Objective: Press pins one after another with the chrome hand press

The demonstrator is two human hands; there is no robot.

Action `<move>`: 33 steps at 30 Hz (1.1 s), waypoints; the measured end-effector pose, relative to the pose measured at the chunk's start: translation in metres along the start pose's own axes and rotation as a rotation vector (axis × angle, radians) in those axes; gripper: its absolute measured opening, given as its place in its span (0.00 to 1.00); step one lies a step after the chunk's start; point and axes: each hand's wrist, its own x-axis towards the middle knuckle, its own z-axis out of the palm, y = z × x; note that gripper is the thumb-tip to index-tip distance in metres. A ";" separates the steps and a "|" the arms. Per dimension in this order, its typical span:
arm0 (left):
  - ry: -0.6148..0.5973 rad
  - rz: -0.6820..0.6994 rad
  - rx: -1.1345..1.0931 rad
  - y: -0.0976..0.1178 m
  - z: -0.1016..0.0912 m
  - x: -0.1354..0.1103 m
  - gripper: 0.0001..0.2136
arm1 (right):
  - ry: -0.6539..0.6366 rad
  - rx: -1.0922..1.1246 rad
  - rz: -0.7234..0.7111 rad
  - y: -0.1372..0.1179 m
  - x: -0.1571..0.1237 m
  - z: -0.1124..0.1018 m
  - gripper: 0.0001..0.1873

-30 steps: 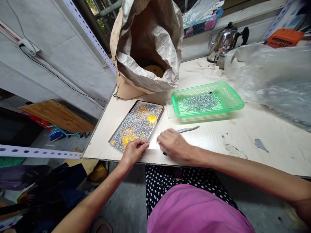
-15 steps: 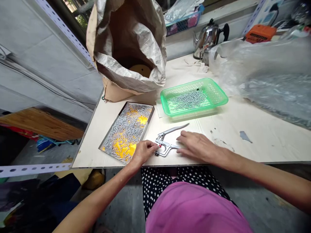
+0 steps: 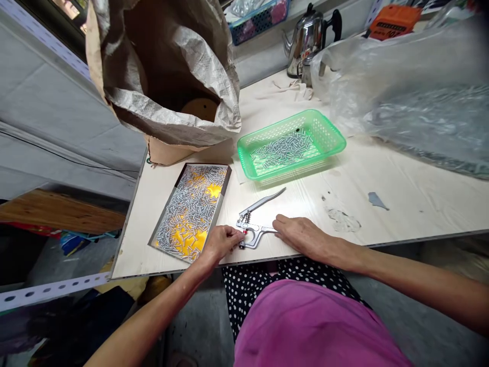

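Silver hand-press pliers (image 3: pixel 256 229) with a spring and a red part at the jaw lie on the table near its front edge, handles spread apart. My right hand (image 3: pixel 300 234) has its fingers closed at the end of the lower handle. My left hand (image 3: pixel 223 241) is pinched at the jaw end; what its fingertips hold is too small to make out. Beside it lies a shallow tray (image 3: pixel 222 204) of small silver screw-like pieces on a yellow bottom. A green plastic basket (image 3: pixel 250 171) farther back holds more such small metal pieces.
A large paper sack (image 3: pixel 168 109) stands open at the back left. A metal kettle (image 3: pixel 307 41) and an orange box (image 3: pixel 395 22) are behind. A plastic bag (image 3: pixel 420 107) of metal pieces fills the back right. A grey scrap (image 3: pixel 377 200) lies on the table (image 3: pixel 420 219).
My right hand's fingers, spread beside the lower handle before, have closed at its end. The left hand stays pinched at the jaw. The view has shifted slightly.
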 end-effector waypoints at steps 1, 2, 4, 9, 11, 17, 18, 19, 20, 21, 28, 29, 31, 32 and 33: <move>-0.028 -0.022 -0.026 0.001 0.000 0.000 0.17 | 0.014 0.002 -0.007 0.001 -0.001 0.003 0.05; -0.057 -0.045 -0.053 0.002 0.000 0.001 0.18 | 0.031 0.002 -0.013 0.002 -0.001 0.005 0.05; -0.100 -0.087 -0.102 0.004 -0.001 0.000 0.19 | 0.066 0.002 -0.029 0.004 -0.003 0.009 0.07; -0.167 -0.166 -0.115 0.008 -0.002 -0.005 0.20 | 0.085 0.036 -0.060 0.004 -0.006 0.009 0.08; -0.186 -0.179 -0.121 0.007 -0.002 -0.007 0.20 | 0.083 0.038 -0.055 0.003 -0.007 0.008 0.08; -0.175 -0.157 -0.122 0.013 -0.003 -0.008 0.15 | 0.063 0.023 -0.053 0.003 -0.006 0.007 0.08; -0.159 -0.156 -0.082 0.015 -0.003 -0.007 0.14 | 0.061 0.024 -0.052 0.003 -0.006 0.007 0.08; -0.147 -0.154 -0.034 0.017 -0.004 -0.006 0.12 | 0.060 0.024 -0.049 0.003 -0.006 0.007 0.09; -0.142 -0.149 0.020 0.020 -0.005 -0.005 0.11 | 0.058 0.024 -0.047 0.002 -0.006 0.006 0.09; -0.145 -0.142 0.072 0.022 -0.006 -0.004 0.10 | 0.059 0.025 -0.045 0.002 -0.006 0.006 0.09; -0.247 -0.187 0.144 0.023 -0.004 -0.002 0.11 | 0.102 0.043 -0.063 0.000 -0.009 0.009 0.10; -0.259 -0.194 0.112 0.022 -0.003 -0.003 0.12 | 0.099 0.044 -0.056 0.000 -0.010 0.009 0.09; -0.280 -0.190 0.059 0.019 -0.002 -0.006 0.14 | 0.087 0.055 -0.030 0.000 -0.013 0.006 0.07; -0.287 -0.184 0.044 0.018 -0.001 -0.007 0.15 | 0.079 0.075 -0.028 0.000 -0.014 0.004 0.06; -0.293 -0.180 0.037 0.016 -0.001 -0.009 0.16 | 0.077 0.097 -0.034 0.002 -0.015 0.002 0.04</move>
